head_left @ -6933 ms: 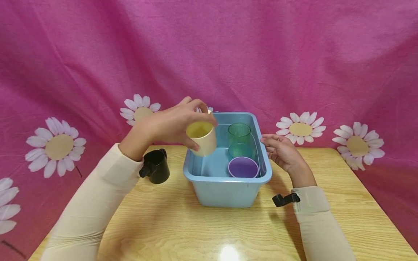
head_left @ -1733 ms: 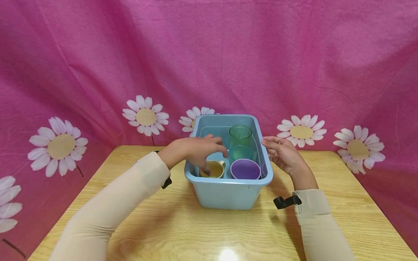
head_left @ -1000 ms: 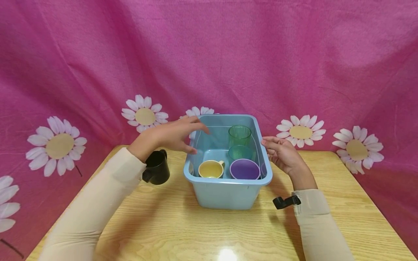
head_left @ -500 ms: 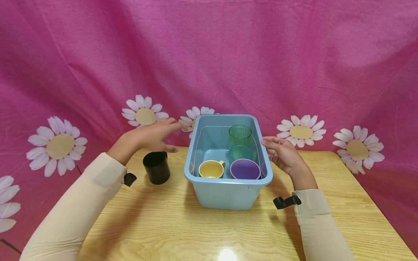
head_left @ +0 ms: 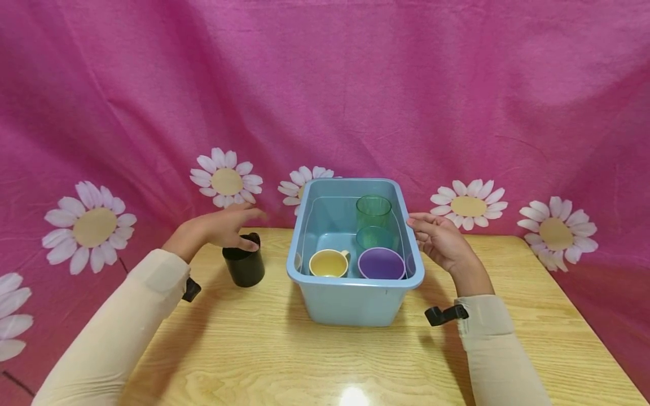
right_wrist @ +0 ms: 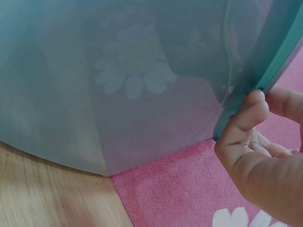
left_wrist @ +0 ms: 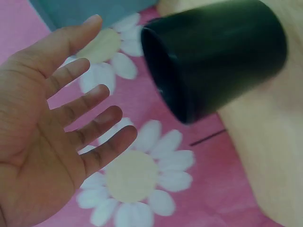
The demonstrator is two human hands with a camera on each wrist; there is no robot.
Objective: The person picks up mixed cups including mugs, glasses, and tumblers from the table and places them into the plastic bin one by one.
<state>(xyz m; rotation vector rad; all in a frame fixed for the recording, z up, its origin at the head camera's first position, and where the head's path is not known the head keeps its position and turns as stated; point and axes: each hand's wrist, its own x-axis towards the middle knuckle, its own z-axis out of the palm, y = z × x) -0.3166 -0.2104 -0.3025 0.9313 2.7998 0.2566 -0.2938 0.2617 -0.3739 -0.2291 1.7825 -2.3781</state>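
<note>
Fingers spread, my left hand [head_left: 218, 228] hovers at the top of a black mug [head_left: 246, 269] that stands upright on the table. The left wrist view shows the open palm [left_wrist: 42, 132] facing the mug's mouth, a gap between them. My right hand [head_left: 440, 239] pinches the right rim of a light blue plastic tub [head_left: 350, 304]; in the right wrist view the thumb [right_wrist: 253, 111] lies against that rim. Inside the tub are a cream cup with a yellow inside [head_left: 328, 264], a purple cup [head_left: 381, 264], a teal cup [head_left: 374, 239] and a green glass [head_left: 373, 208].
The tub stands on a wooden table [head_left: 325, 361], with the mug to its left. Behind the table hangs a pink cloth [head_left: 345, 90] printed with white daisies. Within the tub, bare floor [head_left: 336, 241] shows behind the cream cup.
Earlier my left hand carried the cream cup over the tub. That cup now sits in the tub's near left corner, and the hand has moved left to the black mug. The right hand stays.
</note>
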